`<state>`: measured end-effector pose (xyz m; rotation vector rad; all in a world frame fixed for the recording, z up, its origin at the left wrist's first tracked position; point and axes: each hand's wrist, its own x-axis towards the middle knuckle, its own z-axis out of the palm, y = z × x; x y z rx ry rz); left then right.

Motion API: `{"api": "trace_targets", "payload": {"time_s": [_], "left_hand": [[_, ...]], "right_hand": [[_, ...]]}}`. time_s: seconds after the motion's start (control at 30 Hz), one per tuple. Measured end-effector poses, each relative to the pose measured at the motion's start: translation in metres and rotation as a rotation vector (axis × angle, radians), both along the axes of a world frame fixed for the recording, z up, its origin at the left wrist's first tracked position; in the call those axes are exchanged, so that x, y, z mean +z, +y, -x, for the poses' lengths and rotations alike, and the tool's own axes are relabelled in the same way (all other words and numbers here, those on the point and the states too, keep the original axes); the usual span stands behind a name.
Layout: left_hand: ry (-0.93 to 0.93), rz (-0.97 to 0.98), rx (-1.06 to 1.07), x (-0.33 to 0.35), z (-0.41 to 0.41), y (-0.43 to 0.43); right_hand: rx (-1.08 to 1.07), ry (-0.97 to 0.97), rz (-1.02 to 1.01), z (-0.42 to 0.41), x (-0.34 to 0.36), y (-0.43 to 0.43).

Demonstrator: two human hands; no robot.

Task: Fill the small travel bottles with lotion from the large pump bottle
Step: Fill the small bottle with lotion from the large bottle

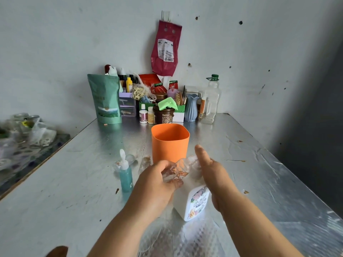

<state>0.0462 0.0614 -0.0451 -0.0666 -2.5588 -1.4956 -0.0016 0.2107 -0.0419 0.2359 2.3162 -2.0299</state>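
Here the left hand (157, 182) grips a clear travel bottle (176, 170) round its lower body, tilted with the neck toward the top of the large pump bottle (194, 203), which stands on the worktop (74, 191) just below both hands. The right hand (213, 175) lies over the pump head and hides it. One digit points straight forward, but whether the others curl round the pump cannot be told.

The travel bottle looks thin-walled, light and easy to squash, so a gentle hold low on the body, clear of the open neck, suits it best. A hard squeeze would likely dent it or push lotion back out. Any lotion smeared on the plastic would make it slippery.

The pump bottle seems stiff and fairly heavy, likely steady enough under a straight downward press; an off-centre push could tip it on the shiny surface.

A teal bottle (126, 178) stands to the left, with two more clear bottles (128, 160) lying behind it beside an orange cup (169, 143).
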Motion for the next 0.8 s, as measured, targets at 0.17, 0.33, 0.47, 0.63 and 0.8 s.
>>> {"api": "trace_targets", "payload": {"time_s": [0.17, 0.33, 0.47, 0.63, 0.8], "left_hand": [[-0.003, 0.017, 0.026, -0.005, 0.001, 0.001], [0.007, 0.015, 0.016, -0.002, -0.002, 0.001], [0.009, 0.006, 0.025, 0.002, -0.002, 0.001], [0.018, -0.011, 0.035, 0.002, -0.002, 0.002], [0.028, -0.013, 0.033, 0.0, -0.001, 0.002]], "right_hand": [[0.009, 0.002, -0.021, 0.002, -0.008, -0.002], [0.018, -0.037, -0.023, 0.002, -0.005, -0.001], [0.009, -0.053, -0.012, -0.002, 0.003, -0.002], [0.023, -0.027, -0.014, -0.002, 0.005, 0.0], [0.028, 0.016, -0.019, 0.001, 0.003, -0.001]]}}
